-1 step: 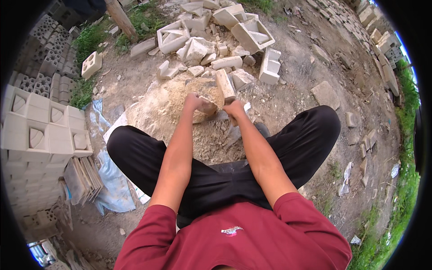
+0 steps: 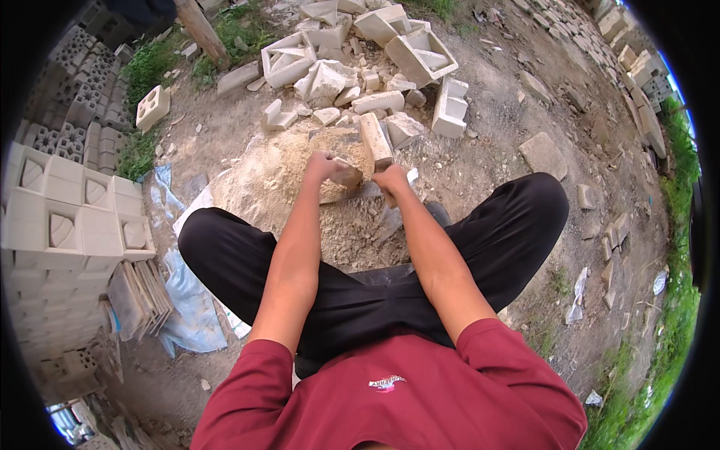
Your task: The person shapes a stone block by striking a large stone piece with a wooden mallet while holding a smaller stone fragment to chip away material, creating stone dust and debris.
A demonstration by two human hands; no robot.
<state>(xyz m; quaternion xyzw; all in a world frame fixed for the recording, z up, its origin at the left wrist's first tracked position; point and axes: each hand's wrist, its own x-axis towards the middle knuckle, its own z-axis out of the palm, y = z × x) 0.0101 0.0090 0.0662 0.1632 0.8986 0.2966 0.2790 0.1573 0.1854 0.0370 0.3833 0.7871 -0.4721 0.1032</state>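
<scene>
I squat over a heap of pale sandy rubble [image 2: 274, 180]. My left hand [image 2: 328, 165] is closed around a brownish chunk of broken block [image 2: 346, 175] on top of the heap. My right hand [image 2: 391, 180] sits just to its right, gripping the handle of a flat grey tool [image 2: 358, 193] whose blade reaches left under the chunk. A long pale block fragment [image 2: 375, 139] stands just beyond my right hand. How the blade meets the chunk is hidden by my fingers.
A heap of broken hollow concrete blocks [image 2: 360, 52] lies ahead. Whole patterned blocks [image 2: 67, 217] are stacked at my left, with a blue plastic sheet [image 2: 187, 304] and flat tiles [image 2: 139, 296] beside them. A flat stone [image 2: 541, 154] lies right; a tree trunk [image 2: 201, 31] rises at the back.
</scene>
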